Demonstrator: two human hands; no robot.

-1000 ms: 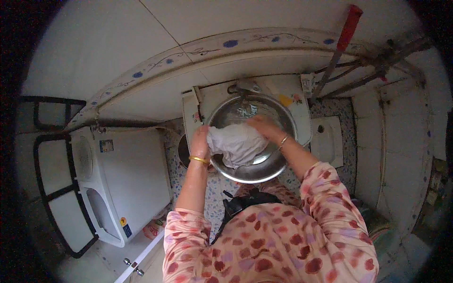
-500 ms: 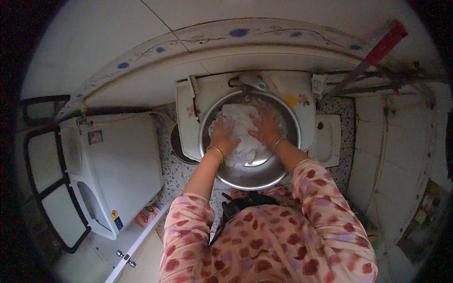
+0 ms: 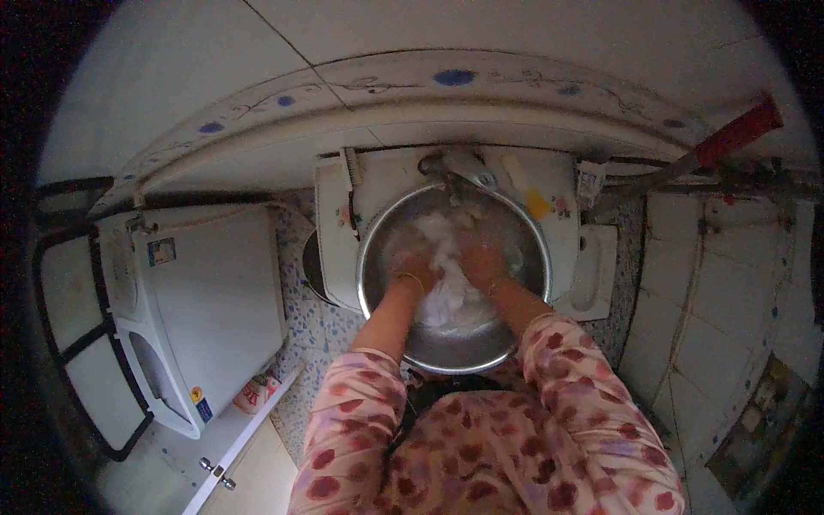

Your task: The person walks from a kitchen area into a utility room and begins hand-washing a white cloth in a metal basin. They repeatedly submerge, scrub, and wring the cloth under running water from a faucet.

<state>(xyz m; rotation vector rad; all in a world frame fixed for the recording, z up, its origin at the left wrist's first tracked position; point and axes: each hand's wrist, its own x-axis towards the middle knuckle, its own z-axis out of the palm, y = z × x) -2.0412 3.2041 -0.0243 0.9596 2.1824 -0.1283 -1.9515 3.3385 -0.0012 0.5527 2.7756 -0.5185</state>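
Observation:
A wide metal basin (image 3: 455, 348) stands in front of me on the sink. In it lies a wet white cloth (image 3: 449, 299), bunched in a strip between my hands. My left hand (image 3: 419, 264) is down in the basin at the cloth's left side, a yellow bangle at its wrist. On the cloth's right side my right hand (image 3: 482, 260) reaches in, also with a bangle. Both touch the cloth, but their fingers are blurred and partly hidden, so their grip does not show. The faucet (image 3: 463, 166) is behind the basin's far rim.
On the sink's left ledge lies a brush (image 3: 349, 172). A yellow patch (image 3: 538, 204) shows on the right ledge. To the left stands a white washing machine (image 3: 219, 292). A red-handled tool (image 3: 738, 129) leans at the right, above a white floor basin (image 3: 594, 270).
My hands, spread on top of the cloth before, have sunk lower in the basin and drawn closer together. The cloth is squeezed narrower between them. The whole view has shifted slightly.

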